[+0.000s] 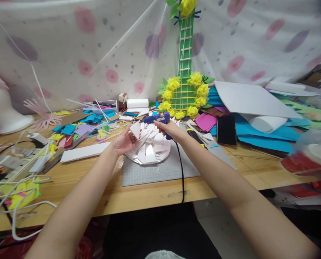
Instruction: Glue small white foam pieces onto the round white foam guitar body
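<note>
My left hand [124, 141] pinches a small white foam board piece [135, 129], roughly triangular, tilted up over the mat. In my right hand [171, 128] is a blue hot glue gun [160, 118], its nozzle pointing left and close to the white piece. A black cord [182, 172] runs from it down over the table edge. Below both hands lies a round white disc [160, 158] covered with several overlapping white wedge pieces. The disc rests on a grey cutting mat [138, 175].
A green paper guitar [186, 54] with yellow flowers stands behind. Paper scraps [88, 118] cover the left back. A white strip [82, 153] lies left of the mat, a phone [226, 130] to its right. Power strips [25, 158] and cables sit far left; a red cup [303, 162] right.
</note>
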The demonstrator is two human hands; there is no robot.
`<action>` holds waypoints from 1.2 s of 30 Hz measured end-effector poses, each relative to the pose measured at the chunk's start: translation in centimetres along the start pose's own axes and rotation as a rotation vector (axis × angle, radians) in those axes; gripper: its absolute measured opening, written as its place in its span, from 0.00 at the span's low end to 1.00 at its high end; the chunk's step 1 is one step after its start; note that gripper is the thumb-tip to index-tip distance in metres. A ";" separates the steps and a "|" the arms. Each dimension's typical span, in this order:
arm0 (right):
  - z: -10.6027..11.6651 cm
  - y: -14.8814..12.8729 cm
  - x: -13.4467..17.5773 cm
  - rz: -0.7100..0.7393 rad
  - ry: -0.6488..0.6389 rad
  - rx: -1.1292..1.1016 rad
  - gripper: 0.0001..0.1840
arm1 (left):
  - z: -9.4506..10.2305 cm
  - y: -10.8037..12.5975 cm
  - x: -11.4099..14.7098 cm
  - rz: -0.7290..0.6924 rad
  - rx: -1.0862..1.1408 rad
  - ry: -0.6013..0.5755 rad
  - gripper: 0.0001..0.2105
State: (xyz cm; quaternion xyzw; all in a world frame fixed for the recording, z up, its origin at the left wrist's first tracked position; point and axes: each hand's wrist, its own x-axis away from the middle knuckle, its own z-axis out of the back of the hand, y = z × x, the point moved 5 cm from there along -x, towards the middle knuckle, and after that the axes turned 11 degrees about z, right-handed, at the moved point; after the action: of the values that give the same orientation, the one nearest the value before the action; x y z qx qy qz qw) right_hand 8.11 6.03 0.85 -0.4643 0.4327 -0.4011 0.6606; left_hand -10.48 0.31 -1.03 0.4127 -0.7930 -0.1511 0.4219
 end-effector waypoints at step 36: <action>0.2 -2.1 2.3 0.022 -0.233 0.040 0.22 | -0.8 0.1 -0.3 0.031 -0.018 0.019 0.16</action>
State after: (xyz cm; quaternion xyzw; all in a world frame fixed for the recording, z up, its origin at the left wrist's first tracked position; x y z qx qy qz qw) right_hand 8.75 3.45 2.49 -0.4897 0.3498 -0.3455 0.7201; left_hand -9.80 0.71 -0.68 0.3979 -0.7940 -0.1477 0.4353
